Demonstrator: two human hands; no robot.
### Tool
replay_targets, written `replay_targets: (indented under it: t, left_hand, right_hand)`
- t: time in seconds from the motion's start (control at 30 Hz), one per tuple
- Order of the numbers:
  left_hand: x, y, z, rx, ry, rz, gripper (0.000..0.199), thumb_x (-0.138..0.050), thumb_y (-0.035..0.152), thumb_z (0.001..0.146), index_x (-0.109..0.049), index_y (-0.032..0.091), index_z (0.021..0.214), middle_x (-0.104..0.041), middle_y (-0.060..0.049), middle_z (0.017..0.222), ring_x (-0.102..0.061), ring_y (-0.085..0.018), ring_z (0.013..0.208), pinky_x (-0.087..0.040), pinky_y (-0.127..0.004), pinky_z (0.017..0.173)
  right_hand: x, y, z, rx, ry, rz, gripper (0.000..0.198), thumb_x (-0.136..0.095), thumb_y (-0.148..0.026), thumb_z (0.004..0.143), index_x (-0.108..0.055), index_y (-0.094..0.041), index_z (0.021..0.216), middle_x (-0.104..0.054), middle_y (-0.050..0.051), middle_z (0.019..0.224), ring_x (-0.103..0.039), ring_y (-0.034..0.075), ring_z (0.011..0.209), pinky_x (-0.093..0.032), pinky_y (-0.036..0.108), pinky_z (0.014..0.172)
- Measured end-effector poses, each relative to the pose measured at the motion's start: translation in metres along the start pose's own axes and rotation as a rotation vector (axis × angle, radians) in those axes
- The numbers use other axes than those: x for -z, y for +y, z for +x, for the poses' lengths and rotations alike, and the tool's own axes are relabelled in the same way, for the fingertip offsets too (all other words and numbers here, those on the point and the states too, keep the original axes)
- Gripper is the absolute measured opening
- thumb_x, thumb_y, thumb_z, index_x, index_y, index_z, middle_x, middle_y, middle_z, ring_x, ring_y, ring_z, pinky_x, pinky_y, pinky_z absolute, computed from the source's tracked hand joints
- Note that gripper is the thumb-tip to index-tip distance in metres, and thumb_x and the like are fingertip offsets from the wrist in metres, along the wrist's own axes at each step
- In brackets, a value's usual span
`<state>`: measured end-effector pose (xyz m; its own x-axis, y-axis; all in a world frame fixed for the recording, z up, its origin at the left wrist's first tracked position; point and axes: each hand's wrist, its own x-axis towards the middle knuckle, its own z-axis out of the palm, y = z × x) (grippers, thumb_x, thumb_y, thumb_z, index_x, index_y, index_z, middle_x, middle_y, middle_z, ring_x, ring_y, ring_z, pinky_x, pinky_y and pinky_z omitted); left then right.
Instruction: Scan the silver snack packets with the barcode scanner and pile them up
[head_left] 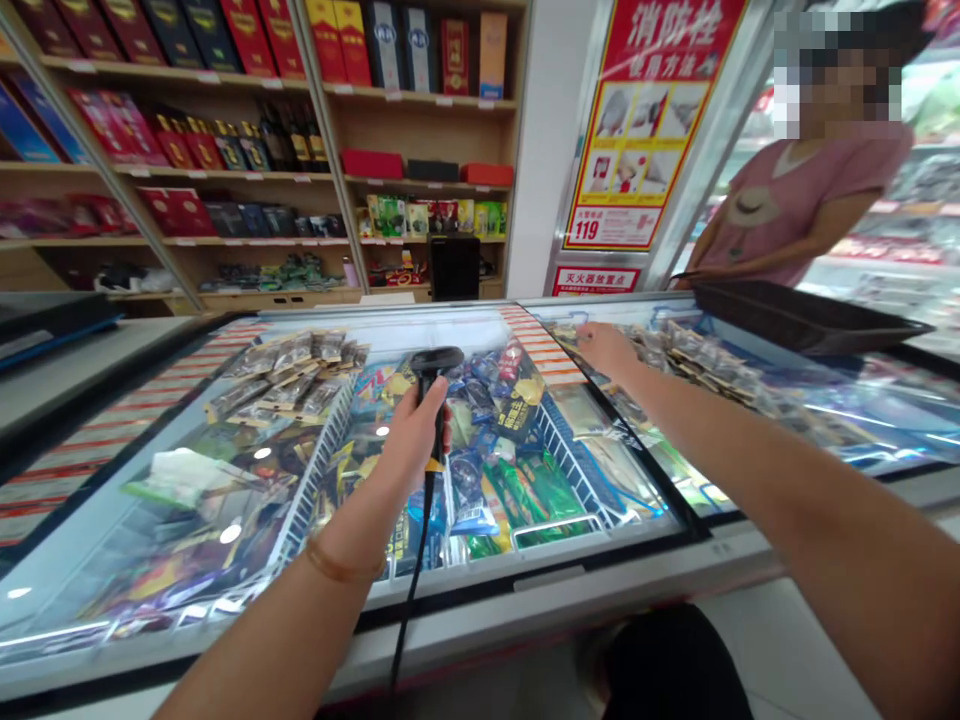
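Observation:
My left hand (420,425) is wrapped round the handle of a black barcode scanner (437,358), whose cable (421,560) hangs down over the freezer's front edge. The scanner is above the glass of a chest freezer (480,590) full of bagged frozen goods. My right hand (606,350) reaches to the far side, its fingers curled down by a row of small brown packets (701,360). What its fingertips hold, if anything, is too small to make out. More small packets (300,370) lie in a pile on the glass at the left.
A dark brown tray (806,315) rests on the freezer at the right, with a person in a pink shirt (810,200) standing behind it. Shelves (322,175) of boxes and bottles line the back wall. Striped label strips (544,345) run along the glass.

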<state>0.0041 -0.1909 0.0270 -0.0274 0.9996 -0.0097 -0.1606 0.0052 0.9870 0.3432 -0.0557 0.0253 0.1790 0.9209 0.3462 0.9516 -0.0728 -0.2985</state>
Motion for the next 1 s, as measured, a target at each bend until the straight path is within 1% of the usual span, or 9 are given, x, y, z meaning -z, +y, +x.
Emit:
replay_targets:
  t: [0.03, 0.1, 0.2, 0.37, 0.5, 0.6, 0.83, 0.9, 1.0]
  left_hand:
    - [-0.001, -0.005, -0.002, 0.005, -0.013, 0.013, 0.052, -0.074, 0.067, 0.074, -0.049, 0.023, 0.087, -0.055, 0.006, 0.064, -0.047, -0.008, 0.041, -0.038, -0.022, 0.038]
    - [0.001, -0.012, -0.006, 0.02, -0.03, 0.043, 0.053, -0.074, 0.068, 0.073, -0.049, 0.023, 0.086, -0.055, 0.007, 0.064, -0.046, -0.008, 0.041, -0.038, -0.022, 0.038]
    - [0.009, -0.017, -0.009, 0.021, -0.049, 0.07, 0.053, -0.075, 0.067, 0.073, -0.049, 0.022, 0.086, -0.056, 0.007, 0.064, -0.047, -0.008, 0.041, -0.038, -0.022, 0.038]
    - [0.018, -0.018, -0.005, 0.016, 0.002, 0.061, 0.054, -0.075, 0.068, 0.072, -0.05, 0.022, 0.085, -0.055, 0.007, 0.062, -0.047, -0.008, 0.041, -0.037, -0.021, 0.037]
    - [0.02, -0.017, -0.004, 0.024, 0.0, 0.067, 0.053, -0.073, 0.069, 0.074, -0.049, 0.023, 0.085, -0.055, 0.007, 0.061, -0.047, -0.009, 0.04, -0.039, -0.022, 0.038]
    - [0.02, -0.015, -0.006, -0.009, -0.015, 0.062, 0.051, -0.073, 0.066, 0.076, -0.048, 0.023, 0.087, -0.057, 0.007, 0.063, -0.048, -0.008, 0.042, -0.04, -0.021, 0.039]
    - [0.02, -0.019, -0.002, -0.017, -0.004, 0.038, 0.052, -0.075, 0.066, 0.074, -0.049, 0.024, 0.09, -0.055, 0.008, 0.06, -0.046, -0.009, 0.038, -0.036, -0.022, 0.037]
    - [0.02, -0.019, -0.002, -0.013, -0.002, 0.036, 0.052, -0.075, 0.066, 0.074, -0.049, 0.024, 0.091, -0.055, 0.008, 0.06, -0.047, -0.009, 0.038, -0.036, -0.022, 0.037]
    - [0.019, -0.018, -0.004, -0.014, -0.014, 0.049, 0.052, -0.074, 0.066, 0.075, -0.048, 0.023, 0.089, -0.055, 0.008, 0.061, -0.047, -0.008, 0.039, -0.037, -0.022, 0.038]
  right_hand:
    - [0.011, 0.016, -0.003, -0.031, 0.002, -0.05, 0.029, -0.069, -0.022, 0.092, -0.072, -0.012, 0.119, -0.071, 0.022, 0.128, -0.066, 0.038, 0.122, -0.05, 0.056, 0.105]
    - [0.029, 0.045, -0.011, -0.117, -0.011, -0.23, 0.048, -0.083, -0.035, 0.082, -0.069, -0.011, 0.121, -0.067, 0.027, 0.129, -0.064, 0.044, 0.121, -0.05, 0.06, 0.1]
    - [0.045, 0.072, -0.023, -0.211, -0.083, -0.436, 0.062, -0.09, -0.041, 0.075, -0.065, -0.012, 0.124, -0.068, 0.027, 0.126, -0.066, 0.045, 0.117, -0.054, 0.056, 0.092]
    - [0.055, 0.07, -0.035, -0.158, -0.097, -0.467, 0.019, -0.074, -0.037, 0.091, -0.073, -0.019, 0.1, -0.074, 0.018, 0.109, -0.07, 0.038, 0.106, -0.054, 0.05, 0.084]
    - [0.049, 0.028, -0.037, -0.002, 0.019, -0.441, 0.02, -0.062, -0.035, 0.097, -0.075, -0.02, 0.101, -0.074, 0.016, 0.109, -0.069, 0.033, 0.102, -0.051, 0.042, 0.081]
    - [0.028, -0.021, -0.038, 0.147, 0.065, -0.35, 0.026, -0.057, -0.038, 0.099, -0.075, -0.02, 0.102, -0.074, 0.013, 0.111, -0.067, 0.03, 0.102, -0.047, 0.036, 0.079]
    - [-0.039, -0.136, -0.054, 0.511, -0.116, -0.02, 0.024, -0.062, -0.04, 0.098, -0.075, -0.021, 0.092, -0.075, 0.009, 0.104, -0.065, 0.025, 0.102, -0.041, 0.03, 0.077]
    - [-0.049, -0.153, -0.055, 0.511, -0.145, 0.076, 0.037, -0.054, -0.048, 0.102, -0.075, -0.02, 0.087, -0.075, 0.009, 0.098, -0.066, 0.024, 0.096, -0.041, 0.03, 0.078]
    - [-0.061, -0.163, -0.048, 0.325, -0.068, 0.182, 0.052, -0.037, -0.049, 0.108, -0.075, -0.017, 0.092, -0.075, 0.012, 0.098, -0.066, 0.024, 0.096, -0.043, 0.032, 0.086]
